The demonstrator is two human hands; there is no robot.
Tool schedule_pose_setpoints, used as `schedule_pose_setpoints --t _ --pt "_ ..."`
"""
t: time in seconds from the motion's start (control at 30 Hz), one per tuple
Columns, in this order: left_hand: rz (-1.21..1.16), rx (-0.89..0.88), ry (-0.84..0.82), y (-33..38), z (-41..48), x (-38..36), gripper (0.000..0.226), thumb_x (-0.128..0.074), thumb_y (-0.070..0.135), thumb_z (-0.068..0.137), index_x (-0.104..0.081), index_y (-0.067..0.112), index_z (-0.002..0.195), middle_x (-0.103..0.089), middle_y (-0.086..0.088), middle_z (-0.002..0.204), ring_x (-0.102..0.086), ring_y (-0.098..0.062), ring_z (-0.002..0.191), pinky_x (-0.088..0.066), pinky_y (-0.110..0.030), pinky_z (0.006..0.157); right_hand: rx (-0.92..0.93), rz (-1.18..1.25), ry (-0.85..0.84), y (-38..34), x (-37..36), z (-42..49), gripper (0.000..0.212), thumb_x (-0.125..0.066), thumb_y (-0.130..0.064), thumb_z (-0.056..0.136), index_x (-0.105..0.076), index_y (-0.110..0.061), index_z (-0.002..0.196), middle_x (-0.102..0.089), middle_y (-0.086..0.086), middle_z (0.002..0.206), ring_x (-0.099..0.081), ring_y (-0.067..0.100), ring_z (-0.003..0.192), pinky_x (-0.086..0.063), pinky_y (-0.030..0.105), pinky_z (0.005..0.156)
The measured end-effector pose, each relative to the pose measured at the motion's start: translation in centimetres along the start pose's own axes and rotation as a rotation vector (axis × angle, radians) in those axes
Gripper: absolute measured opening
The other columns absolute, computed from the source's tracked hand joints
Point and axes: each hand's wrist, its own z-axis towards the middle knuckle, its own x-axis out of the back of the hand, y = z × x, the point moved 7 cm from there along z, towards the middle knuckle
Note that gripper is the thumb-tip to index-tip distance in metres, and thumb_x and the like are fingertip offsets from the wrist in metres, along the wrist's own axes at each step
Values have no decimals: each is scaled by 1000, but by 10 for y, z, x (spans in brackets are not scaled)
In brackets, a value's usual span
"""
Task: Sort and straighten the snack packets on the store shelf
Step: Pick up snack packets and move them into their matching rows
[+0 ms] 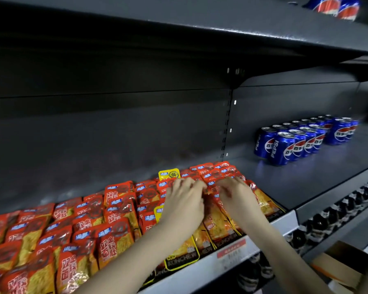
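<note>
Shelf (306, 183) dark grey metal | snack packets (83, 230) crowded | Pepsi cans (295, 143) apart

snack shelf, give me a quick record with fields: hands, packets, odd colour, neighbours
left hand: fingers curled over red packets, right end of the rows
right hand: on the same packets, grip blurred
odd colour: yellow packet standing at the back among the red
neighbours: Pepsi cans in rows on the next bay, to the right
</note>
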Motion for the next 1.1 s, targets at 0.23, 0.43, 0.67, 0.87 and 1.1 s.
schedule_pose_setpoints --t 0.23,0.43,0.67,0.87,1.1 --pt "-40 105 -106 22 50 -46 30 -41 8 91 -54 9 118 -58 -11 121 -47 -30 116 -40 -40 93 -57 -123 15 28 -8 19 31 -48 -11 90 -60 -11 118 -61 13 112 -54 30 104 -42 33 82" --pt "150 68 -139 19 47 -70 28 -38 15 91 -56 8 112 -58 -10 117 -42 -32 112 -38 -41 91 -45 -285 13 36 -21 9 27 -47 -26 93 -54 -9 113 -59 11 109 -54 30 101 -45 36 79" --pt "150 48 -168 21 55 -74 25 -39 10 88 -53 9 109 -59 -6 115 -41 -30 109 -34 -39 90 33 -393 -10 36 -30 7 27 -39 -23 95 -53 -12 115 -56 6 113 -50 25 104 -43 32 88" --pt "-28 103 -287 23 67 -74 25 -36 7 90 -56 4 106 -62 -13 112 -48 -32 106 -31 -36 92 28 -438 -24 38 -33 8 33 -35 -17 91 -52 -14 120 -55 4 115 -48 23 106 -39 31 93" --pt "-143 125 -375 18 76 -85 26 -37 14 93 -60 4 90 -63 -13 100 -50 -34 101 -37 -39 88 8 -288 109 30 -18 1 15 -49 -19 92 -57 -8 99 -62 8 92 -58 25 85 -51 34 73"
